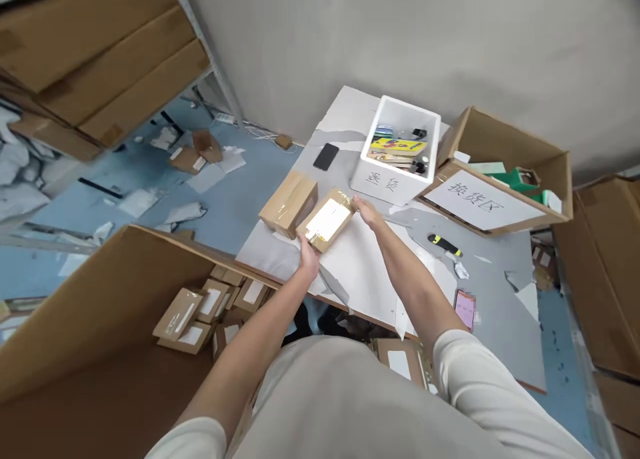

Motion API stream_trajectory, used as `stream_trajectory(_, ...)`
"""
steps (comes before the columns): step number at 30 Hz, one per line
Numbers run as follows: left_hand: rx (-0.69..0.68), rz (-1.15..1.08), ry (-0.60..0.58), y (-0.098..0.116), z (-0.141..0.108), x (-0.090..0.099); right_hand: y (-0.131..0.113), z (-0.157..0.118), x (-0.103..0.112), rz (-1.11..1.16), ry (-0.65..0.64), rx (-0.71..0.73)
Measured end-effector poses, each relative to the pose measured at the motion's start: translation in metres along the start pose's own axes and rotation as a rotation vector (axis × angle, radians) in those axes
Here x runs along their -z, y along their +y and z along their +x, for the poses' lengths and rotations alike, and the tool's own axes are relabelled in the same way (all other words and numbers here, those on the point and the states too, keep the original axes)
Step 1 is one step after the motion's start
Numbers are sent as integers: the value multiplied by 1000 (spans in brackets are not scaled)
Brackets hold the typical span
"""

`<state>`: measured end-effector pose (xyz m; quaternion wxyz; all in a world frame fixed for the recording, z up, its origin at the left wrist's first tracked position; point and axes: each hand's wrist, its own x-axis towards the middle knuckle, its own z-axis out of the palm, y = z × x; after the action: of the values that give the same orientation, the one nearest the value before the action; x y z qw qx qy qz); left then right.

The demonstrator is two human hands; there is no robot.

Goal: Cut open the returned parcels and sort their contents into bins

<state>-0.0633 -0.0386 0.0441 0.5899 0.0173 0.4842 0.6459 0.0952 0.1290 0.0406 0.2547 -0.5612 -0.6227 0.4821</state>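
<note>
A small taped cardboard box with a white label on top is held between my two hands over the table. My left hand grips its near left corner, fingers partly hidden under it. At its far right corner, my right hand has its fingers closed on the edge. Just left of it, a plain cardboard box sealed with clear tape sits on the table. A black phone lies farther back.
A white foam box holding assorted items and an open carton with handwritten signs stand at the back. A yellow-black box cutter and a pink-screened phone lie rightward. A large carton of parcels stands at lower left.
</note>
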Motion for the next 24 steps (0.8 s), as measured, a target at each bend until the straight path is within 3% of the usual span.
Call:
stream_trajectory(6,-33,338,-140,8,-18,-21,21,-106,66,271,53,34)
stream_trajectory(10,-77,665,-329,-2,-19,-39,56,-194,84,393,177,15)
stream_trajectory(13,-51,870,-441,-19,-24,-40,91,-249,72,414,284,-31)
stream_trajectory(17,24,928,-544,-50,-25,-18,128,-296,42,386,397,-136)
stream_trajectory(21,22,1022,-495,-75,-19,7,147,-312,20,370,390,-235)
stream_trajectory(24,-16,1073,-511,-80,-12,17,155,-311,13,368,368,-251)
